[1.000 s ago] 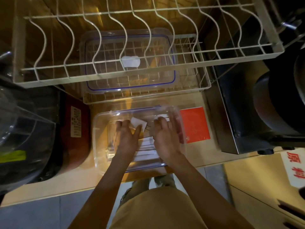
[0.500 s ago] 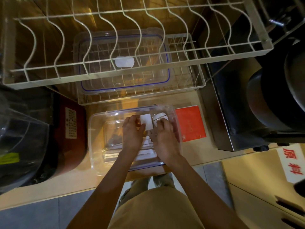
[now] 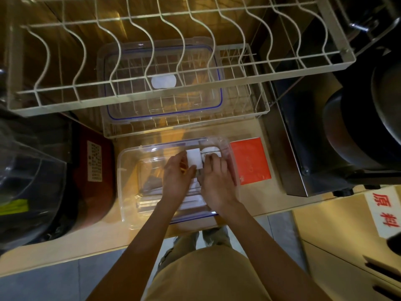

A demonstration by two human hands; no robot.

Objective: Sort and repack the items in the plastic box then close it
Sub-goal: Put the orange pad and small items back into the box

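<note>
Big white wire dish rack [image 3: 173,83] up top with the clear blue-rimmed plastic lid [image 3: 165,83] parked under it, then the clear rectangular plastic box [image 3: 130,181] open on the tan counter [image 3: 65,253] beside a flat orange-red square [image 3: 250,160]. Left hand [image 3: 176,179] pinching a small white square packet [image 3: 194,158] over the box's far right corner, right hand [image 3: 213,181] curled on a small white rounded case [image 3: 211,152]. Pretty cramped in there, so could easily fumble the packet or jam stuff too high for the lid to seat.

Wire dish rack [image 3: 173,88], red card [image 3: 250,160]
</note>
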